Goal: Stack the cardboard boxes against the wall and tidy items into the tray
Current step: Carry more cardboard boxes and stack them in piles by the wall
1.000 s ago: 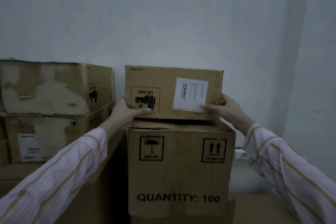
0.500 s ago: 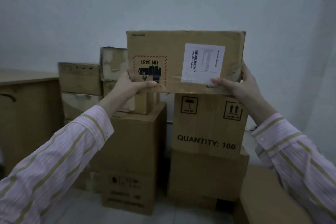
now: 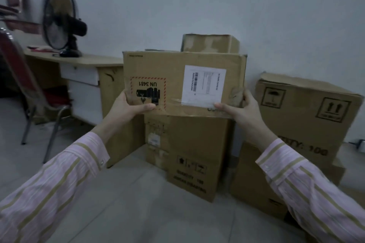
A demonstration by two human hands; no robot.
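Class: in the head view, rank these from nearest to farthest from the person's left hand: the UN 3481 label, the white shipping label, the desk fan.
From the left hand:
1. UN 3481 label, on the held box, under the thumb.
2. White shipping label, to the right on the same box face.
3. Desk fan, far upper left on the desk.

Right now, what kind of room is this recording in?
Probably an office back room used for storage: stacked cardboard boxes against a bare wall, a wooden desk with a fan on it, and a metal-framed chair.
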